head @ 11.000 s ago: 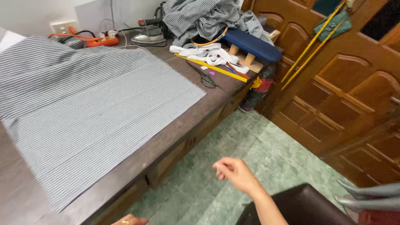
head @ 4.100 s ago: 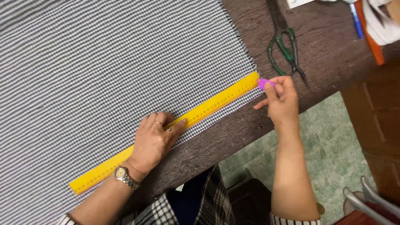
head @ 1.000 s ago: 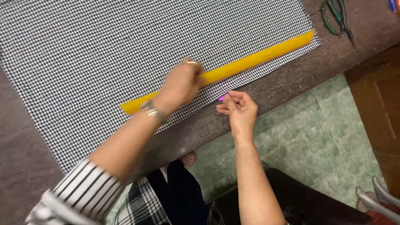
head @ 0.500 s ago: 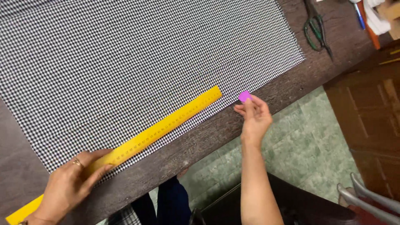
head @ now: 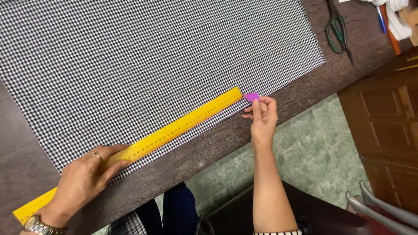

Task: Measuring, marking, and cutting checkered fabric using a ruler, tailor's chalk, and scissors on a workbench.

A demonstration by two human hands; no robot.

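Observation:
A black-and-white checked cloth (head: 156, 61) lies flat on a dark wooden table (head: 300, 93). Along the cloth's near edge lies a long yellow ruler (head: 174, 128). My left hand (head: 85, 178), with a ring and a wristwatch, presses down on the ruler's left part. My right hand (head: 262, 115) pinches a small pink piece of tailor's chalk (head: 251, 96), whose tip touches the cloth right at the ruler's right end.
Green-handled scissors (head: 337, 30) lie on the table at the upper right, with a blue pen (head: 382, 19) and other items beyond them. A green tiled floor (head: 313, 161), a dark stool (head: 244, 217) and a wooden door (head: 387, 126) are below the table edge.
The ruler has slid left along the cloth's edge, with my left hand now on its left part. My right hand keeps the chalk, now at the ruler's right end.

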